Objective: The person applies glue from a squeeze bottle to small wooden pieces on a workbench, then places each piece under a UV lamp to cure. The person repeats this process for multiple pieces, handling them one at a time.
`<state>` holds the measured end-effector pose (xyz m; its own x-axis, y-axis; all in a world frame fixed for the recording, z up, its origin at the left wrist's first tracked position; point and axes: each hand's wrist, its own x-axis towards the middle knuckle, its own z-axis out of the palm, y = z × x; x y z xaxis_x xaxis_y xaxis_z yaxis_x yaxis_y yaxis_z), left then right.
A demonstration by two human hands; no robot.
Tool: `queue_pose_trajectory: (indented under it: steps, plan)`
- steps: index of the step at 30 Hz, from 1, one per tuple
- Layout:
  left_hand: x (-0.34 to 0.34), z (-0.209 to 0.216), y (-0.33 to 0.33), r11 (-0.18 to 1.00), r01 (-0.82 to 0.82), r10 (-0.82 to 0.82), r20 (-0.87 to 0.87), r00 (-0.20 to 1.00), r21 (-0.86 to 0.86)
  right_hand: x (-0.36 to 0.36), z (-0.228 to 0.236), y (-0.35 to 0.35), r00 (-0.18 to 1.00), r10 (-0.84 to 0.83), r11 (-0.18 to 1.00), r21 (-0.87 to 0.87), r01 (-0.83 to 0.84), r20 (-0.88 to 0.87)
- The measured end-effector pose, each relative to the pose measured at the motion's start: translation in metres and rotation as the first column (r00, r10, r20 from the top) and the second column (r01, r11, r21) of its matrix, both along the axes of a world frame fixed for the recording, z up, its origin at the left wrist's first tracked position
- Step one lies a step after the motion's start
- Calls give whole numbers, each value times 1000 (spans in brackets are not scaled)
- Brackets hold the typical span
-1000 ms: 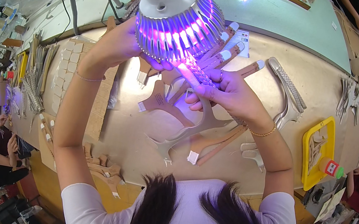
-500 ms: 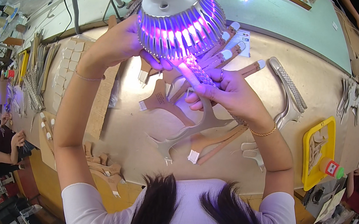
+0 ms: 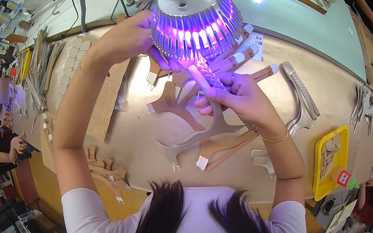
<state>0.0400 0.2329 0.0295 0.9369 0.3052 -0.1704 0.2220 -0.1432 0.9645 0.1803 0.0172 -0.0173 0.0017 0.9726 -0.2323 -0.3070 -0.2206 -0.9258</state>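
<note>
A pale braided leather strap (image 3: 209,77), part of a forked beige piece like a sandal upper, is held up beneath a finned lamp (image 3: 197,26) that glows purple. My right hand (image 3: 240,95) is closed round the strap, thumb on top and fingers below. At the strap's far end my left hand (image 3: 135,40) is closed, its fingertips lit purple. The lamp covers part of those fingers and the strap's end. Below the hands, the beige forked part (image 3: 209,129) hangs above the table.
Several tan and beige strap pieces (image 3: 173,104) lie on the brown-covered table (image 3: 143,134). Another braided strap (image 3: 302,94) is to the right, beside a yellow tray (image 3: 316,162) of small parts and a green-capped bottle (image 3: 345,179). Cardboard (image 3: 108,102) lies left. Other people sit at both sides.
The lamp appears slightly farther right and lower in view, along with a small shift of the whole scene. Both hands keep nearly the same hold on the strap.
</note>
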Motion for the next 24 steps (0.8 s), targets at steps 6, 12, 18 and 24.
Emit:
queue_pose_trajectory:
  steps: [6,12,18,24]
  plan:
    - [2,7,-2,999,45,-45,-5,999,10,0,-3,1,1000,5,1000,19,-4,-27]
    - [6,7,-2,994,108,-108,-38,993,5,0,-2,1,1000,15,1000,14,-15,-15]
    - [6,-3,-4,966,78,-106,-102,989,-247,-1,1,1,1000,23,999,31,-22,-21]
    - [1,-2,-2,957,23,-55,-103,993,-288,-2,4,2,998,36,999,35,-34,-47]
